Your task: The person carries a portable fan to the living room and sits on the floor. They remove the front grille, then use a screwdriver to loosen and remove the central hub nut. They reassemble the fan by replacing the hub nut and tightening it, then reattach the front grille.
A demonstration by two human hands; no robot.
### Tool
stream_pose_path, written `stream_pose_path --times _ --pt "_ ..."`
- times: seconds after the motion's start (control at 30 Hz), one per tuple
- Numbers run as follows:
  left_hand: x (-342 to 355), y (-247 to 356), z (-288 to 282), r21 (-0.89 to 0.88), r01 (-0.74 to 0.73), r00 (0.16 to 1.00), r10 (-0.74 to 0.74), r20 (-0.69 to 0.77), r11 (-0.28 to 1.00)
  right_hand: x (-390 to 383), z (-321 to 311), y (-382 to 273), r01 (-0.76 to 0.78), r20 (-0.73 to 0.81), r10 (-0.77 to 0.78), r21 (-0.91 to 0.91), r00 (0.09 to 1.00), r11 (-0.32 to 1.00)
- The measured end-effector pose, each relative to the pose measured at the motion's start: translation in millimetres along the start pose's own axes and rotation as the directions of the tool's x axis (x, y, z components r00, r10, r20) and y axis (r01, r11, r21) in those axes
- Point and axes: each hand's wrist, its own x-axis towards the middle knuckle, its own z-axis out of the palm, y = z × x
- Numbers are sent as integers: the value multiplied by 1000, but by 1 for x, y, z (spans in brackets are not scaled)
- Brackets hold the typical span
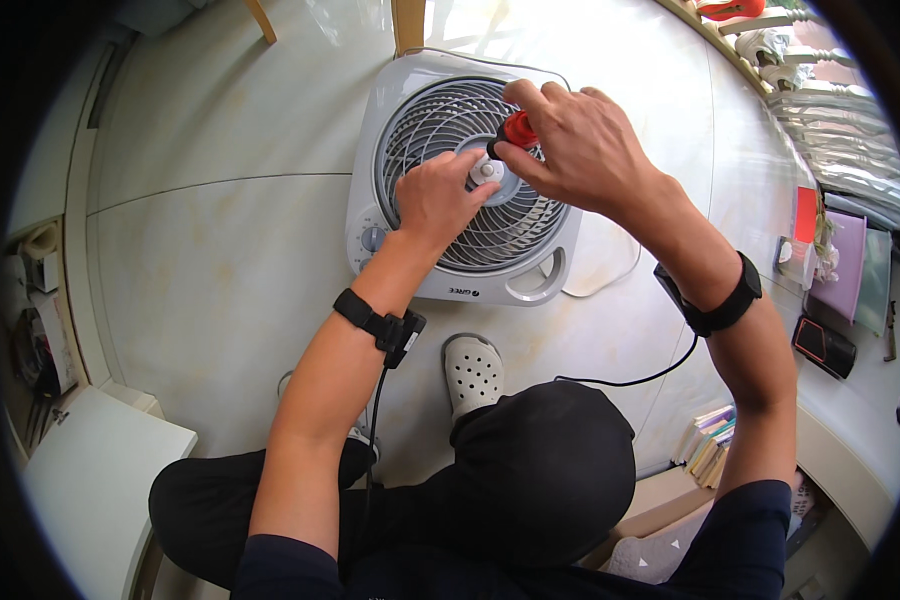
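Note:
A pale grey box fan [510, 284] lies on the floor with its round grille facing up and a dial at its lower left. At the grille's hub, my left hand [440, 195] has thumb and forefinger closed round a small white centre piece [485, 171]. My right hand [578, 145] is wrapped on a red-and-black screwdriver [517, 130], angled down at that centre; whether its tip touches is hidden by my fingers.
A wooden leg [409, 24] stands behind the fan. An open cabinet door [110, 460] is at the lower left. On the right are a shelf with folders [836, 262], a dark device [823, 346] and stacked books [705, 450]. A cable runs from each wrist strap.

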Motion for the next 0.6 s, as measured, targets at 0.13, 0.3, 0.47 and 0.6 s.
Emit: stream_pose_path --times 0.13,0.3,0.47,0.6 --pt "-3 3 -8 -100 -28 988 12 -156 995 -2 8 -6 -64 165 40 145 985 987" --pt "-10 -2 -18 -739 398 898 -395 192 544 3 4 -11 -219 302 222 -43 927 975" --pt "-19 -7 -19 -830 457 780 -303 547 -321 0 -5 -11 -191 300 159 79 941 978" --pt "-23 -8 -19 -790 431 791 -239 563 -435 -8 -6 -12 -206 288 168 107 943 973"
